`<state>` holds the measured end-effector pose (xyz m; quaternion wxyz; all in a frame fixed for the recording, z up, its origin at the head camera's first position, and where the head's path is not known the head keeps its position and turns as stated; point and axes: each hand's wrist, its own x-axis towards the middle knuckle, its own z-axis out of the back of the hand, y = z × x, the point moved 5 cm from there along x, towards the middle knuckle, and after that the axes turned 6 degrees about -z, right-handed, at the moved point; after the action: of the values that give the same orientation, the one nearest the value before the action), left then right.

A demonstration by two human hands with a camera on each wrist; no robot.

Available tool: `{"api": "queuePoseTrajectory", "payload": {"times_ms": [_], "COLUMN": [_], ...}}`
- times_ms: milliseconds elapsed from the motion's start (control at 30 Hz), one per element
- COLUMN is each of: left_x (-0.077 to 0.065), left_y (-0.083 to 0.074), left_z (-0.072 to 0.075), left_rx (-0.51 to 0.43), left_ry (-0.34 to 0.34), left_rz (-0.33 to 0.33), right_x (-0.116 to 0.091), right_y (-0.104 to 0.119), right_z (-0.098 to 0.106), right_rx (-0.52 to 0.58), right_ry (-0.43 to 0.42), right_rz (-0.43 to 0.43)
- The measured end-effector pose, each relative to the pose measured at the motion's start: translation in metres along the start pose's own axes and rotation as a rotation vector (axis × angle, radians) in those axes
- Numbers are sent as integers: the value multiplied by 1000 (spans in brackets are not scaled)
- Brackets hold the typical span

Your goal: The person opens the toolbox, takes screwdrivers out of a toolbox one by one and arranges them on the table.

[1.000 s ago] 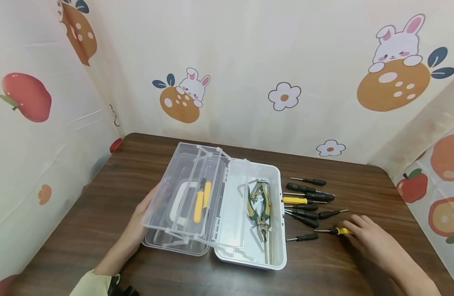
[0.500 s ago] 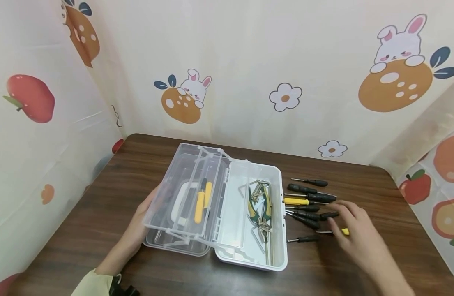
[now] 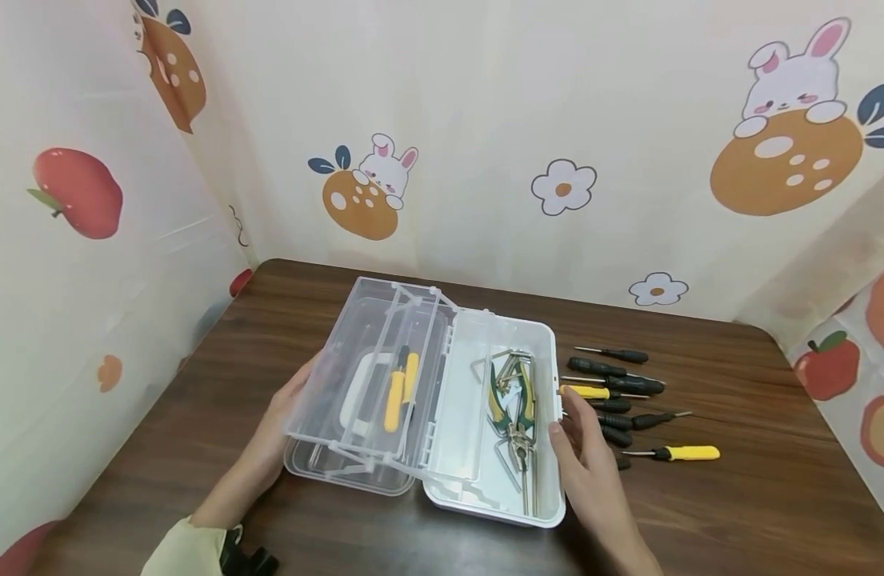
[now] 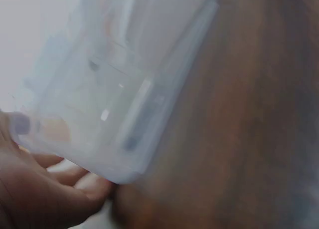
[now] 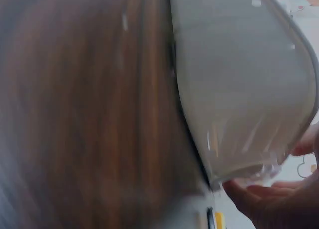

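A toolbox stands opened out, its white base (image 3: pixel 449 436) at right and its clear lid (image 3: pixel 326 368) folded over to the left. My left hand (image 3: pixel 265 440) holds the lid's left side; in the head view its fingers are partly behind the plastic. Against the base's right wall rests my right hand (image 3: pixel 593 472), thumb near the rim and fingers along the outside. Inside the base lie green-and-yellow pliers (image 3: pixel 518 438) and several hex keys (image 3: pixel 509 468). Two yellow-handled tools (image 3: pixel 394 400) show through the lid. Both wrist views are blurred.
Right of the box, several black-handled screwdrivers (image 3: pixel 636 386) lie in a loose row on the brown table (image 3: pixel 701 512). A yellow-handled screwdriver (image 3: pixel 692 453) lies nearest the right. A printed curtain (image 3: pixel 485 96) hangs behind the table and on both sides.
My right hand has let go of the yellow-handled screwdriver and moved left over the others to the base's right wall. The left hand stays at the lid.
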<state>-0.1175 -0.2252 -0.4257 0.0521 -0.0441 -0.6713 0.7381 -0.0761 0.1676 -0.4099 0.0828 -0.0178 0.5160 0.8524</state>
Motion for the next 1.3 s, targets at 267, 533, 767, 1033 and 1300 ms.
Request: {"api": "queuePoseTrajectory", "payload": {"times_ms": [267, 533, 767, 1033, 1300], "left_x": [-7, 0, 4, 4, -3], "left_y": [-33, -44, -46, -71, -113], "left_z": [-1, -3, 6, 15, 33], "left_rx": [-2, 125, 178, 242, 436], "left_ry": [77, 108, 70, 103, 160], "left_rz": [5, 34, 28, 61, 37], "right_x": [-5, -8, -7, -8, -11], "right_y": [-4, -7, -6, -10, -13], "right_z": [-8, -11, -10, -17, -38], "right_rx": [43, 83, 100, 213, 326], "right_ry": [24, 4, 24, 34, 72], "right_rz": [-31, -33, -29, 5, 69]}}
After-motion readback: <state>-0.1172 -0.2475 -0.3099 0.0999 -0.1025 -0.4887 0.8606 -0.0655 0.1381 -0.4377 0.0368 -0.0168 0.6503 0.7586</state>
